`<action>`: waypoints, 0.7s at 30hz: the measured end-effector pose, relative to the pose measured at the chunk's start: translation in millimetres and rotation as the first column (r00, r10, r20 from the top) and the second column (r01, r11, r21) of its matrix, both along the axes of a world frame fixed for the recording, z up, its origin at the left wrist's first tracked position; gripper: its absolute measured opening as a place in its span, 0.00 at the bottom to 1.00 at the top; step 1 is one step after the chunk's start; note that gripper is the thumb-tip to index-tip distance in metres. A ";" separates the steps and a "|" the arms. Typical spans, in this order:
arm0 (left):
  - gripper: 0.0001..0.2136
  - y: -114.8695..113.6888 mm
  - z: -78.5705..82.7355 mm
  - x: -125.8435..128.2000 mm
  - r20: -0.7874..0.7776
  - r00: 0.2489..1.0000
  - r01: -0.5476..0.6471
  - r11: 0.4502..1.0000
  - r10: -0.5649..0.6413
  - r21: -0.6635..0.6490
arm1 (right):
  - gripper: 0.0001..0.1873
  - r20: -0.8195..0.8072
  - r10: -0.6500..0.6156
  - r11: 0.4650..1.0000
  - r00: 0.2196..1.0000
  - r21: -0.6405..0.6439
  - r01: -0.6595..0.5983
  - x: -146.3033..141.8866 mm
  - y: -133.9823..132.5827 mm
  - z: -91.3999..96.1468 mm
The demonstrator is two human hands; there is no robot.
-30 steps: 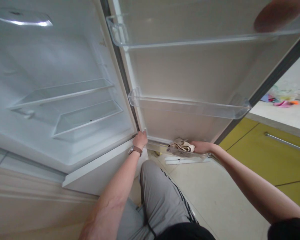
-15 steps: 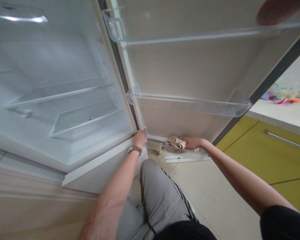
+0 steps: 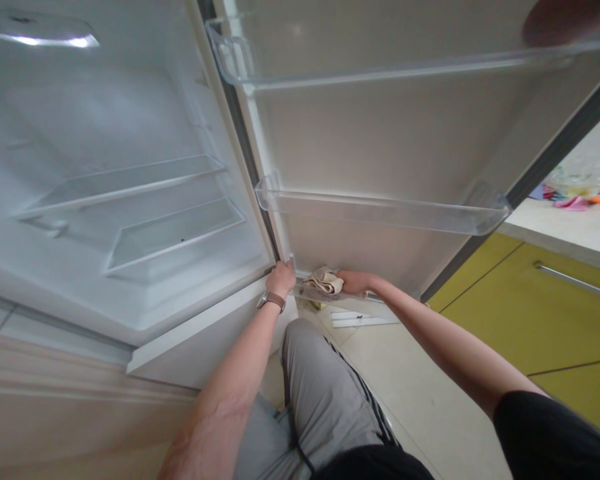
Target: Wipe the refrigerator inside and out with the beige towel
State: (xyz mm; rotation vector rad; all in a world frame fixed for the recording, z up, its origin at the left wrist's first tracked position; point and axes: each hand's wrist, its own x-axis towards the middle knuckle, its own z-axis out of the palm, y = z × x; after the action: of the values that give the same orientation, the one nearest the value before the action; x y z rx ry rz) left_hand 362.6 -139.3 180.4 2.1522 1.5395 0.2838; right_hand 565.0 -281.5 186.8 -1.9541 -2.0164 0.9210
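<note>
A crumpled beige cloth (image 3: 325,281) is bunched in my right hand (image 3: 356,282), low inside the fridge door (image 3: 370,147). The cloth lies along the clear bottom door bin (image 3: 373,297), near its left half. My left hand (image 3: 281,278), with a watch on the wrist, is closed around the left end of that bin by the hinge side. Its fingertips are partly hidden. Above both hands a clear middle door bin (image 3: 380,208) spans the door, and a clear upper bin (image 3: 405,72) sits higher.
On the left stands the fridge interior with glass shelves (image 3: 175,233) and a lit lamp (image 3: 45,40). A white lower door or drawer front (image 3: 205,340) juts out below. Yellow-green cabinets (image 3: 555,313) and a counter (image 3: 585,223) with colourful items are to the right. White strips (image 3: 360,320) lie on the floor.
My right hand has slid the cloth leftward along the bottom bin, closer to my left hand. The left hand keeps its hold in the same place.
</note>
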 end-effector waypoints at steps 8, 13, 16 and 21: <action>0.27 -1.0 0.7 -0.3 -0.006 1.000 -0.012 1.000 0.012 -0.007 | 0.16 0.010 0.019 0.999 1.000 0.048 -0.020 -34.3 45.3 -2.5; 0.26 -1.3 2.1 -1.9 -0.008 1.000 0.004 1.000 -0.004 -0.009 | 0.18 -0.009 0.033 0.998 0.999 0.045 -0.032 -43.2 63.7 -1.4; 0.27 -1.6 3.6 -2.3 -0.015 1.000 0.000 1.000 0.000 -0.014 | 0.15 -0.032 0.016 0.999 0.999 0.034 -0.015 -42.2 60.8 -1.9; 0.27 -1.1 4.1 -3.1 -0.020 1.000 0.004 1.000 -0.004 -0.006 | 0.14 -0.079 -0.038 0.999 0.996 0.008 0.038 -34.5 36.2 -1.2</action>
State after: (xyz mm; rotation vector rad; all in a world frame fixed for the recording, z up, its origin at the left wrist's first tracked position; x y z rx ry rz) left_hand 359.5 -140.4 184.5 2.1595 1.5451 0.2564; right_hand 530.5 -245.3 185.6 -1.9132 -1.9307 0.9620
